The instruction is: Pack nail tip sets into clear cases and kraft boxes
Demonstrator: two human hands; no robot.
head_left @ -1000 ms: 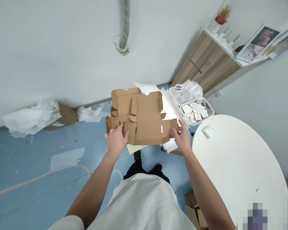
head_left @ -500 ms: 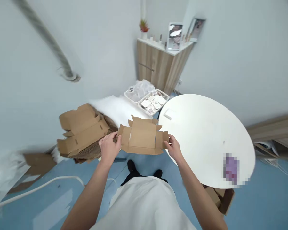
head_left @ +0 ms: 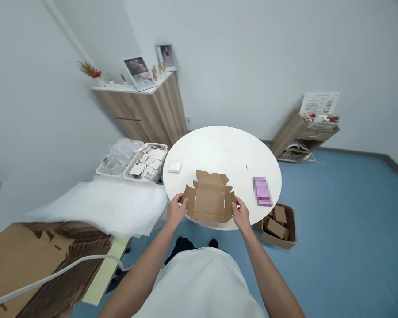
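An unfolded brown cardboard box is held between my hands over the near edge of the round white table. Its side flaps stand partly raised, and its lid part points away from me. My left hand pinches the left flap, thumb on the inner side. On the right flap, my right hand is closed the same way. A small white packet lies on the table's left side. To the right rests a blurred-out purple item.
Left of the table, a white basket holds flat cards, beside a tray of clear plastic bags. White sheets and a stack of flat cardboard are nearer. A carton of small boxes stands on the floor at right.
My view has turned right, away from the cardboard stack. Both hands have carried the unfolded box from beside the table to over its near edge.
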